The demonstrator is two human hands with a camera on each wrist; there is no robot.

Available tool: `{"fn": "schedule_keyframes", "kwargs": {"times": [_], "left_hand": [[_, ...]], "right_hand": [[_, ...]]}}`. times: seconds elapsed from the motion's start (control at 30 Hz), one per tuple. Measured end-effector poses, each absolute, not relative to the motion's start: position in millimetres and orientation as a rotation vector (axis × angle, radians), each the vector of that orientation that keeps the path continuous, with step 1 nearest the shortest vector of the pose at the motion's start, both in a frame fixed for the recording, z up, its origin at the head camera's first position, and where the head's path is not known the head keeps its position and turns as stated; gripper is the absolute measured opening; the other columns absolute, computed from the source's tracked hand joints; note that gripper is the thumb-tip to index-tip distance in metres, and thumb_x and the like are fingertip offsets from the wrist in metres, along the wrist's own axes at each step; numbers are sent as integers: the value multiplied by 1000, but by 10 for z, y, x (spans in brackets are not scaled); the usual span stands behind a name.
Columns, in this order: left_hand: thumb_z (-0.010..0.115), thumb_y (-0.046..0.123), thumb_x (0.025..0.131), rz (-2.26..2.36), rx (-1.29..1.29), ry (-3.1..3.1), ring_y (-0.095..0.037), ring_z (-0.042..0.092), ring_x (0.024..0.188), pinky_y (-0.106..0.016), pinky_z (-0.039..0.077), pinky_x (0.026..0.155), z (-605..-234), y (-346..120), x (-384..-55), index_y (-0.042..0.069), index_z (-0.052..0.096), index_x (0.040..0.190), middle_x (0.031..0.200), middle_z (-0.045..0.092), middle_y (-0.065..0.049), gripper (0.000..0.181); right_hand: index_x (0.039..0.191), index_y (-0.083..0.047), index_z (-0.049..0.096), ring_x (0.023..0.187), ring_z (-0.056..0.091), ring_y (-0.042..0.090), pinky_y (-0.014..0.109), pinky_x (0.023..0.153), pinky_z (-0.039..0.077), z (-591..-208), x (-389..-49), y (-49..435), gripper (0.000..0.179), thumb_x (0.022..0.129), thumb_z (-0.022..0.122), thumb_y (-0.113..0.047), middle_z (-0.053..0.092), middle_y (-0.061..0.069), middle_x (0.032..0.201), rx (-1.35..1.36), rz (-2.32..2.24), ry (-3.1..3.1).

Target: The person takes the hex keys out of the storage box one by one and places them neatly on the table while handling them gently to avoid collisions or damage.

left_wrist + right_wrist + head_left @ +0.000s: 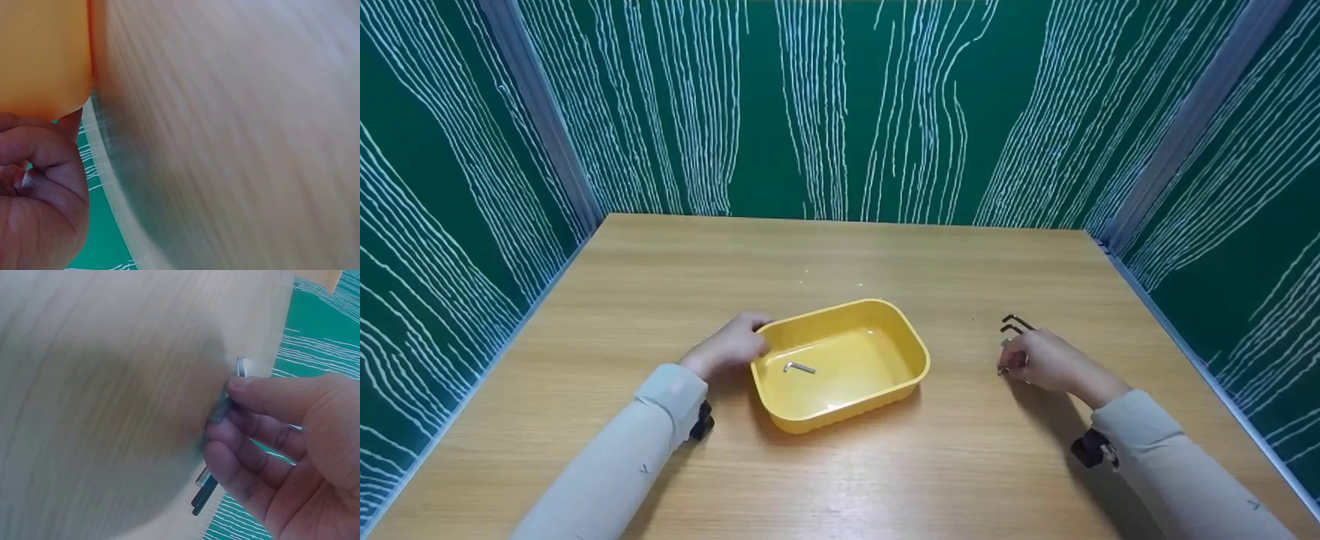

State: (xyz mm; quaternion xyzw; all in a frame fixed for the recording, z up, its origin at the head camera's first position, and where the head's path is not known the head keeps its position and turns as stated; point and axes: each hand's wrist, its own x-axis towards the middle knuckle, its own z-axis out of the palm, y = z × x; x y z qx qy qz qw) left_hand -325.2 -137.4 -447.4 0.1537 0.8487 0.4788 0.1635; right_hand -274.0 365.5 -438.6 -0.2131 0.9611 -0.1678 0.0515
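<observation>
A yellow plastic bin [877, 352] stands at an angle mid-table, with one silver hex key [799, 368] lying on its floor. My left hand [731, 346] grips the bin's left end at the rim. In the left wrist view, curled fingers [42, 152] meet the bin's yellow wall [45, 62]. Off to the right of the bin, my right hand [1046, 361] is low over the table. Its thumb and fingertips pinch a small silver hex key [242, 367], partly hidden by them. Dark hex keys [1020, 322] show just beyond this hand; their ends [205, 495] appear past its fingers.
The wooden table [840, 480] has several tiny white specks near its back. Green panels [885, 112] with pale wavy lines enclose the back and both sides, with grey posts [540, 112] at the corners.
</observation>
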Motion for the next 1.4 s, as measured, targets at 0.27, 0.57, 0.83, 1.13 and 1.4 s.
{"fn": "schedule_keyframes", "kwargs": {"times": [0.27,0.57,0.83,1.13,1.4], "left_hand": [[49,-3,87,1335,443,2431,-18,62,86,-25,54,77,-4466,-1389,-3247,0,72,123,101,66,-8,44],[45,-5,81,1354,458,2438,-11,52,64,-20,43,55,-4467,-1371,-3258,-4,72,117,85,60,-1,45],[47,-4,83,1346,468,2451,-15,57,72,-21,48,62,-4464,-1369,-3243,-3,73,122,91,63,-4,47],[47,-4,84,1346,464,2450,-16,59,79,-23,50,68,-4458,-1374,-3257,-2,73,125,96,66,-6,49],[47,-5,82,1354,475,2453,-14,58,76,-21,49,67,-4489,-1362,-3269,-5,72,126,93,64,-4,50]], "right_hand": [[93,-7,81,81,68,15,29,68,56,-4399,-2747,3663,12,90,79,5,77,7,89,-609,-510,2900],[89,-7,81,76,65,8,25,65,54,-4391,-2760,3676,10,89,81,3,77,3,85,-685,-550,2897],[97,-4,81,82,68,15,33,72,60,-4275,-2776,3636,10,90,81,2,78,6,92,-622,-499,2911],[107,1,80,86,71,23,52,84,66,-3988,-2820,3515,15,93,80,0,78,17,102,-560,-493,2906],[109,2,80,92,75,29,56,88,65,-3791,-2823,3391,17,93,75,4,79,21,107,-605,-480,2933]]}}
